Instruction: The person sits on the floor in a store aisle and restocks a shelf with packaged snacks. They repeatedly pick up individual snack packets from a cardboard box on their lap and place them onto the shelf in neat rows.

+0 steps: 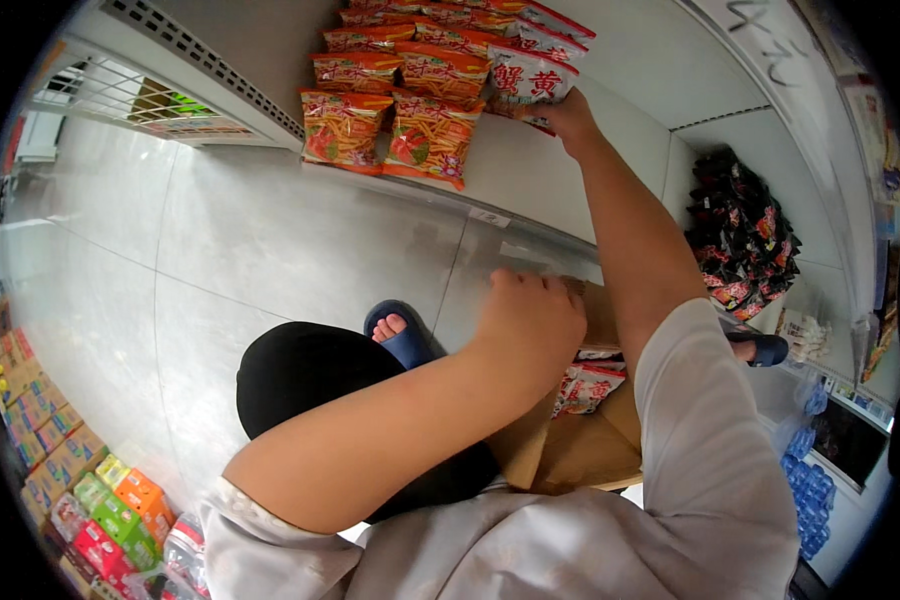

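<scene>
The front bags (435, 140) are bright orange, with yellow sticks and a reddish round shape. The bag beside them (530, 80) is white with red edges and big red letters. The small bags (588, 388) in the brown box (590, 450) are white and red too. The floor (220, 240) is pale grey with thin dark lines. The slipper (408, 347) is dark blue, the shirt (570, 545) light grey. The heaped bags (740, 240) are black with red spots.

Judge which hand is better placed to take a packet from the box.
Probably the left hand: it is at the box, close to the packets inside, while the right hand is up at a white packet on the shelf.
</scene>
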The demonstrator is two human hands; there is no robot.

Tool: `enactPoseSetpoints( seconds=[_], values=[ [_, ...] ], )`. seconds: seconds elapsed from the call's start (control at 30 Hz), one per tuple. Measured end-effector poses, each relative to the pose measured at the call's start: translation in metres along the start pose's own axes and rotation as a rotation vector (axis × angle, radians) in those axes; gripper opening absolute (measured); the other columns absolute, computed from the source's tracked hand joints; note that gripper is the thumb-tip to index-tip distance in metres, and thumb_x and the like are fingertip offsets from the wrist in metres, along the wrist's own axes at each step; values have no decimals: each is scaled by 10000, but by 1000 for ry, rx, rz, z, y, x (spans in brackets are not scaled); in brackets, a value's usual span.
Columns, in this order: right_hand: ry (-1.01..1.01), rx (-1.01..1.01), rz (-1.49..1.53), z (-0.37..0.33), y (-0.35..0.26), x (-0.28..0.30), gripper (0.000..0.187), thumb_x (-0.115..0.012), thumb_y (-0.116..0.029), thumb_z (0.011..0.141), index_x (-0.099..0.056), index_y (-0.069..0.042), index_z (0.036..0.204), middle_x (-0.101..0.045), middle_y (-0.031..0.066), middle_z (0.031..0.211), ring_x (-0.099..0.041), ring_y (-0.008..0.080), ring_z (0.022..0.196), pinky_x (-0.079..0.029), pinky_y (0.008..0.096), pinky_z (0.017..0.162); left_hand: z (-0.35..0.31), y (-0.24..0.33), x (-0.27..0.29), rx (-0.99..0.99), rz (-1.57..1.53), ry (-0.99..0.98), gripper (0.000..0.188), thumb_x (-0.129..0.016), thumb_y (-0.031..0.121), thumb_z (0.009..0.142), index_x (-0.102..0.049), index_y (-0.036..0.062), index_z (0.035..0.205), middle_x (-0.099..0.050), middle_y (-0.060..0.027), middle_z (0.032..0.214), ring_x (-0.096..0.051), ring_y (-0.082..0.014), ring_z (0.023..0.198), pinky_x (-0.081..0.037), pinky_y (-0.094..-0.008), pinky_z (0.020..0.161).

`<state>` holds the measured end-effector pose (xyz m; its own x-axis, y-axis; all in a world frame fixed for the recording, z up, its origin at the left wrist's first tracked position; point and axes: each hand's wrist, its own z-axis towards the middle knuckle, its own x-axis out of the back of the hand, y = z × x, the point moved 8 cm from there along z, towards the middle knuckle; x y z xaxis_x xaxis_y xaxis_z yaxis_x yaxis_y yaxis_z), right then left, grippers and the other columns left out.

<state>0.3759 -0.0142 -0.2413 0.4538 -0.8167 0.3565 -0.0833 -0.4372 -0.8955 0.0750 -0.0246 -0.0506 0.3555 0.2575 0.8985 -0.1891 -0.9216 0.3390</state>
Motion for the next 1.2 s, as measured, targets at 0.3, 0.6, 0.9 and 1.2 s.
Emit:
enactPoseSetpoints(
  seconds=[0.3, 0.6, 0.9, 1.2],
  values=[
    [106, -15, -39, 3, -6, -2, 401, -833, -57, 695, -661, 15, 1050, -702, 97, 994, -653, 195, 860, -512, 338, 736, 3, 7, -10, -63, -16, -187, 328, -632, 208, 828, -691, 36, 1102, -668, -164, 1071, -633, -328, 1031, -448, -511, 864],
    [248, -54, -139, 3, -4, 14, 498, -897, -194, 622, -640, 40, 978, -682, 117, 905, -633, 195, 751, -503, 355, 640, 0, 10, -10, -77, -36, -196, 383, -671, 231, 806, -684, 39, 1138, -653, -178, 1144, -616, -334, 1076, -429, -535, 907],
    [401, -71, -595, 26, 4, 13, 626, -915, -326, 613, -631, 44, 1030, -691, 194, 985, -683, 284, 885, -550, 385, 733, -6, 11, -9, -128, -14, -120, 246, -612, 191, 828, -715, 69, 1015, -684, -139, 1009, -663, -295, 957, -473, -455, 795],
    [52, -256, -53, -40, -5, 39, 674, -781, -239, 820, -453, -20, 1366, -642, 110, 1127, -630, 219, 998, -546, 349, 809, 8, 11, 4, -186, -25, -271, 247, -631, 214, 856, -722, 51, 1018, -694, -148, 1006, -685, -342, 982, -520, -468, 831]
  ],
)
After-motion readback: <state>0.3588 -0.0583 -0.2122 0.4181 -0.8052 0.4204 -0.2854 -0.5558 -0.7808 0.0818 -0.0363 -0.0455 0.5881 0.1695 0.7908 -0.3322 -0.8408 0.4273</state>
